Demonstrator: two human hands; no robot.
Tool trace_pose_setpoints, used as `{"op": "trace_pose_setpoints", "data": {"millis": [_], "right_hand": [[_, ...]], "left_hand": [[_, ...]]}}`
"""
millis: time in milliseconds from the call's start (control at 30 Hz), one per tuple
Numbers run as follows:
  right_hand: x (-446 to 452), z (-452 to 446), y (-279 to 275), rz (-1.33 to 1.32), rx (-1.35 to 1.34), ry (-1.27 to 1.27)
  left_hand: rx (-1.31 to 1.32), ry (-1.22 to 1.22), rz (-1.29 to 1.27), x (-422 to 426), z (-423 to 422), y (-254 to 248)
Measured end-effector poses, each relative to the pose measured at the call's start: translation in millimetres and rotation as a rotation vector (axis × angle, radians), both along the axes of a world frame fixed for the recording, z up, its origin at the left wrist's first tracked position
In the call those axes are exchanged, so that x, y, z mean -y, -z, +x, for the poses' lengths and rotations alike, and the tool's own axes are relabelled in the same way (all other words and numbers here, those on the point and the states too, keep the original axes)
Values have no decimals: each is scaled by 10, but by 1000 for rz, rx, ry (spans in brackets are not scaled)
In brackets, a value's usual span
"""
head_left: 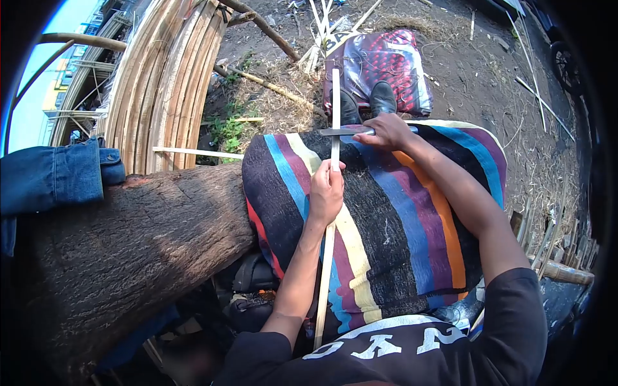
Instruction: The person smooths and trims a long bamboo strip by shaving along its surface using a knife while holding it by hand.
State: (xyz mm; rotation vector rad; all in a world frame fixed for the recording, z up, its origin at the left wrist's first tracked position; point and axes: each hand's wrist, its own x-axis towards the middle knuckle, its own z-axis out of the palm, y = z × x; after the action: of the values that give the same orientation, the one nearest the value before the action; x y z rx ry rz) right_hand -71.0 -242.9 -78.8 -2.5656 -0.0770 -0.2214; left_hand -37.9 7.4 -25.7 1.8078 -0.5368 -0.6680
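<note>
Head view, left hand [327,193] gripping pale strip [326,264], right hand [384,133] clasping knife [344,131].

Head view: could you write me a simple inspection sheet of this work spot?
Surface: striped cloth over the lap, creased
Things: long pale strip, crossed by a knife
Clutter: loose strips on the ground
Hands: left hand grips the strip; right hand holds the knife
Cables: none certain; thin strands on the bag
Surroundings: trunk with a denim sleeve over it; wood stack; shoes at the bag
</note>
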Motion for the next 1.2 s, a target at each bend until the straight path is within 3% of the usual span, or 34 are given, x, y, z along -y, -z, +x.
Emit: {"op": "trace_pose_setpoints", "data": {"millis": [133, 267, 333, 400, 433, 533, 600, 667, 733, 767, 867, 933, 1033, 1100, 1167, 1200], "right_hand": [[-60, 29, -105, -95, -110, 194], [-17, -23, -167, -56, -26, -35], [150, 90, 25, 61, -80, 338], [270, 73, 18, 17, -170, 392], [212, 58, -76, 23, -167, 393], [-21, -58, -266, -53, -93, 11], [112, -48, -140, -73, -85, 10], [278, 95, 31, 61, -249, 357], [370, 107, 7, 125, -331, 451], [321, 78, -30, 23, -87, 277], [203, 2, -309, -81, -191, 43], [366, 12, 84, -98, -56, 125], [568, 110, 73, 70, -401, 497], [472, 86, 19, 101, -372, 434], [295, 24, -214, 102, -103, 278], [344, 40, -247, 26, -192, 270]], "left_hand": [[-83, -65, -5, -54, 55, 27], [-161, 19, -65, 40, -78, -40], [-166, 27, -103, -1, -55, 5], [-159, 50, -63, -23, -88, 42], [-216, 35, -93, -20, -131, 20], [-237, 39, -110, 14, -166, 18], [-233, 97, -118, 23, -201, 37], [-188, 103, -77, 7, -213, 44], [-276, 80, -47, -17, -267, 14], [-235, 74, -46, -27, -272, 17], [-136, 82, -64, -3, -178, 19], [-125, 102, -55, -49, -236, 43], [-237, 106, 32, -30, -223, 58], [-251, 90, -24, -18, -208, 46], [-310, 65, -122, -15, -199, -34], [-287, 81, -105, -31, -186, -56]]}}
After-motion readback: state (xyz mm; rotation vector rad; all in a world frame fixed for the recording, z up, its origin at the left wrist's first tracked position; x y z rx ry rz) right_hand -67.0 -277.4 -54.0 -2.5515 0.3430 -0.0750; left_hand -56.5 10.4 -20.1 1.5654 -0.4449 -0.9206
